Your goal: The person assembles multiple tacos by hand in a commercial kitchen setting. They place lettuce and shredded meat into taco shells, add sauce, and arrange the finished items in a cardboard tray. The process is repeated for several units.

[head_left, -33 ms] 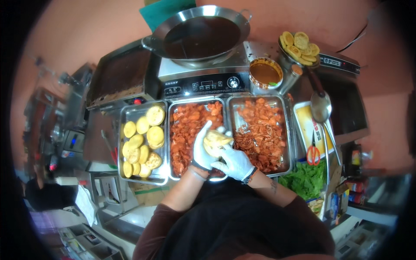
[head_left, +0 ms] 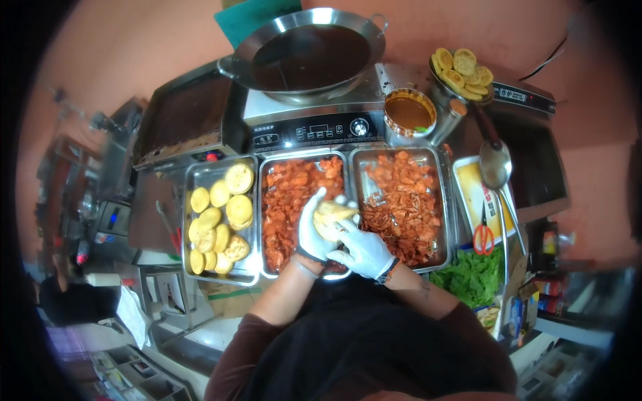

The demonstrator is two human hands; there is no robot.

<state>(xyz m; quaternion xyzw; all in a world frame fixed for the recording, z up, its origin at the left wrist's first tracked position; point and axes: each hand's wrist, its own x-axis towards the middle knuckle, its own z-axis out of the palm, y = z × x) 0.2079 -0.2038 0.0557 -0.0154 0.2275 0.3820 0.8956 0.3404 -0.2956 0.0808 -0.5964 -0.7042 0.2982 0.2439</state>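
Observation:
White gloves cover both of my hands, which meet above the near part of the middle steel tray (head_left: 303,155). A pale yellow round flatbread (head_left: 329,212) rests in my left hand (head_left: 309,232), the fingers cupped around it. My right hand (head_left: 369,254) presses its fingers onto the flatbread from the right; its fingertips are partly hidden. Beneath the hands, the middle tray holds reddish chopped meat (head_left: 287,194). More chopped meat (head_left: 404,200) fills much of the right tray (head_left: 444,200). Several similar flatbreads (head_left: 208,218) lie in the left tray (head_left: 246,269).
Behind the trays, a wide wok (head_left: 234,50) of dark liquid sits on a cooker (head_left: 314,130). A pot of brown sauce (head_left: 409,110) and a bowl of flatbreads (head_left: 465,67) stand back right. Nearer are a ladle (head_left: 495,167), scissors (head_left: 483,239) and lettuce (head_left: 468,277).
My right hand's fingers have shifted slightly over the flatbread, covering a little more of it. All else looks the same.

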